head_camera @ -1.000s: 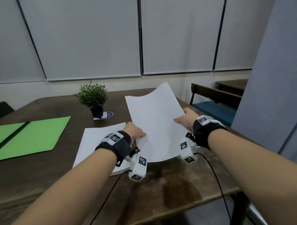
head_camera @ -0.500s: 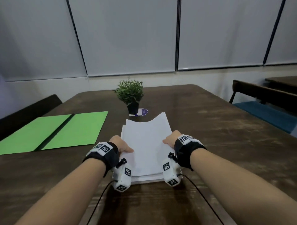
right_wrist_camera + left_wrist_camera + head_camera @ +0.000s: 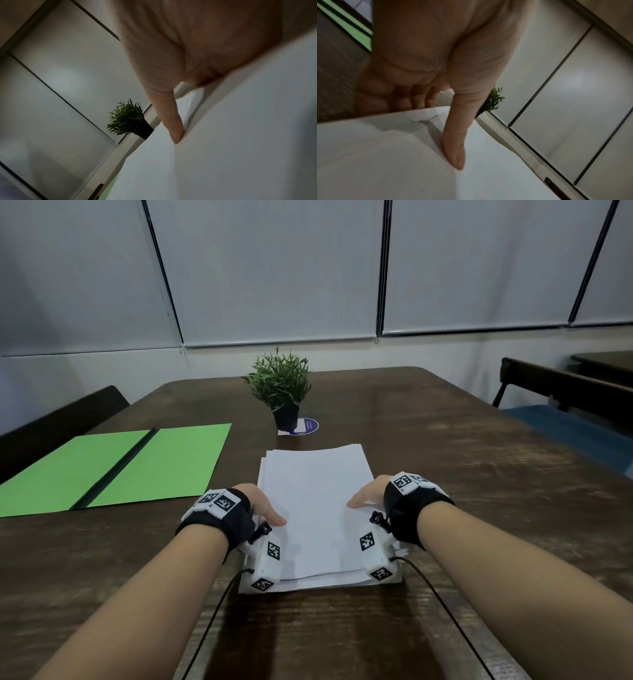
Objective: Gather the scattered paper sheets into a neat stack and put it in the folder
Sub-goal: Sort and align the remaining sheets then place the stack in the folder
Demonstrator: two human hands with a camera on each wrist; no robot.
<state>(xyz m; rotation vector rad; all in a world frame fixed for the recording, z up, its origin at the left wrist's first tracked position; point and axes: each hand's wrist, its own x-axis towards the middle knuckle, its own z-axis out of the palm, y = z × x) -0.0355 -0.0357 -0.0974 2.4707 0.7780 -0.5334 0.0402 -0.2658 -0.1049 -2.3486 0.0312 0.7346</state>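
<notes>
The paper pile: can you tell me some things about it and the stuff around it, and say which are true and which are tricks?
1. The paper stack lies on the table. True.
2. The green folder is closed. False: it lies open and flat, to the left of the stack.
3. The left hand and the right hand each hold one side of the stack, thumbs on top. True.
4. The stack is already inside the folder. False: it lies beside it, apart from it.
5. The small potted plant stands on the papers. False: it stands on the table beyond them.
</notes>
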